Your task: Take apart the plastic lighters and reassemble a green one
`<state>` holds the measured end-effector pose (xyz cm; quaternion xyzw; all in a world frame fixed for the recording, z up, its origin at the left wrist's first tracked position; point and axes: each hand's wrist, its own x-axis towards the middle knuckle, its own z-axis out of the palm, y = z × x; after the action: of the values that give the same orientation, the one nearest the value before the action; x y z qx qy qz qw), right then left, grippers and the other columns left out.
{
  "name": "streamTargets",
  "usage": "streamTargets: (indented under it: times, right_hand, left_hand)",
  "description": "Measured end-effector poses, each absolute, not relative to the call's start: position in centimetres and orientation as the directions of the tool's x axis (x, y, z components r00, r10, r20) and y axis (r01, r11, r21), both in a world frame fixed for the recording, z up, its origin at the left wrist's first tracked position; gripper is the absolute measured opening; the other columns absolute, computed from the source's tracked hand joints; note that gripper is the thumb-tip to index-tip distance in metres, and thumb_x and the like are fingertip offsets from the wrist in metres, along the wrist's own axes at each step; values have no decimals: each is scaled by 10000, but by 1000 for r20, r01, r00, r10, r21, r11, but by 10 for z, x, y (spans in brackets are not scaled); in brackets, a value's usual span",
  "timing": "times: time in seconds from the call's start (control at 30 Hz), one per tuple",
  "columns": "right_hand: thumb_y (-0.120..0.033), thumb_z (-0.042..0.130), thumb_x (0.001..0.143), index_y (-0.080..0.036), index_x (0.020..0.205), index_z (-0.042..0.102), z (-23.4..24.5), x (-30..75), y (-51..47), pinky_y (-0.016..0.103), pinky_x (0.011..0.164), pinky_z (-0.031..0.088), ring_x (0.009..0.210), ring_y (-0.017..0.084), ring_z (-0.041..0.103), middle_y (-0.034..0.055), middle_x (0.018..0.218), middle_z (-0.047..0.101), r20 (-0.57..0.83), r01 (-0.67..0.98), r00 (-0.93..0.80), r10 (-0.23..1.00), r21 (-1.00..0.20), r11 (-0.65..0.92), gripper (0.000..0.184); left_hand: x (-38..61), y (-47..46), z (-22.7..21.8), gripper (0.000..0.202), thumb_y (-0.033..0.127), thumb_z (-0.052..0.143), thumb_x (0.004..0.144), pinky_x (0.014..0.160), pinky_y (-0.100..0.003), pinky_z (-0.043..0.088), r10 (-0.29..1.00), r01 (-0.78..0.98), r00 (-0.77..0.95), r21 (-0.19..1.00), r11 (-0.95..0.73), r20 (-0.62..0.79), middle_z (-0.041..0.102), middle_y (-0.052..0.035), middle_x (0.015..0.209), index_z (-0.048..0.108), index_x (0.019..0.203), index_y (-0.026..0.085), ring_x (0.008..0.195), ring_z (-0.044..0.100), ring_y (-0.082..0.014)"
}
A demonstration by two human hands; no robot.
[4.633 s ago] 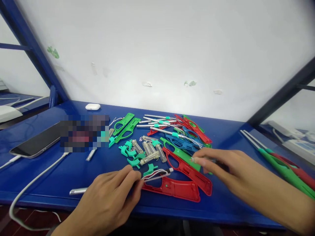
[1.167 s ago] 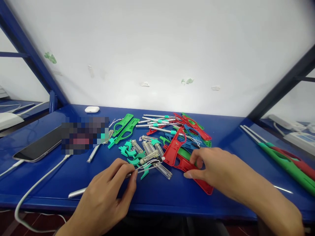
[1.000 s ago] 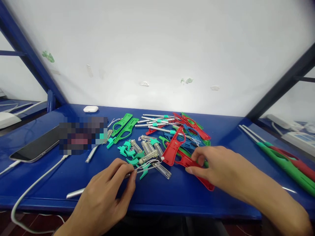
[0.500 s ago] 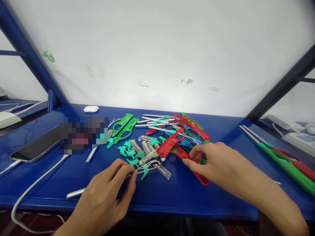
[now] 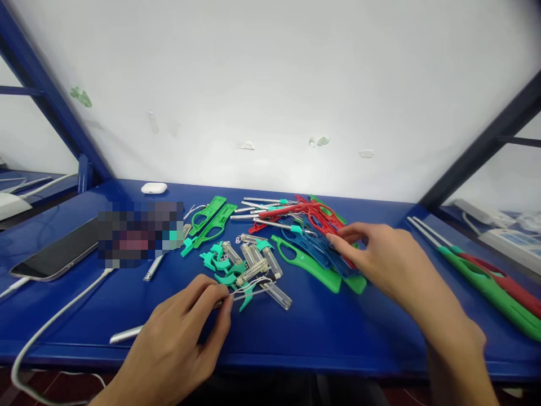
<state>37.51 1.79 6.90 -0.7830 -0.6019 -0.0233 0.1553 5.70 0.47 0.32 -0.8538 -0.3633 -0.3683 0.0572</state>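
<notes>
Head: left fingers (image 5: 215, 289) pinch tube (image 5: 127, 334) pointing lower left; right fingers (image 5: 338, 243) grip red shell (image 5: 326, 227).

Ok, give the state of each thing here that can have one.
Left hand: pinching a slim part with white wires.
Right hand: fingertips at red and blue plastic pieces, grip unclear.
Two green plastic handle halves: side by side, hollow sides up.
Smooth white plastic case: shut.
Flat black rectangular phone: screen dark, white cable attached.
Clear rectangular plastic tanks: loosely heaped.
Long green-handled, silver-tipped tool: assembled.
</notes>
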Motion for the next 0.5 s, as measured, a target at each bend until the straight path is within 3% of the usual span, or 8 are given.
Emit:
streamTargets:
  times: [0.1,0.33,0.5]
  right_hand:
    - [-543,626,1029,-259,1093,823,62,380,22,389,661,429,837,369,766,83,884,823,253,952,287,924,-178,-247,352]
    - [-479,585,1043,-272,1038,801,75,386,10,372,685,448,812,315,747,53,923,824,380,943,319,869,-223,-248,299]
    - [-552,523,1034,-264,1000,775,100,401,-12,399,729,447,818,334,726,106,925,798,495,912,404,769,-282,-297,385]
  left_hand:
    - [57,6,3,102,177,503,1091,696,-231,508,574,661,466,166,-731,673,649,20,914,580,1058,234,710,659,-104]
    - [56,6,3,96,183,523,1088,737,-208,511,569,663,458,164,-731,683,653,27,914,597,1054,234,730,673,-94]
    - [58,12,7,119,280,539,1116,765,-200,537,564,667,424,178,-724,709,687,28,928,633,1046,260,766,710,-109]
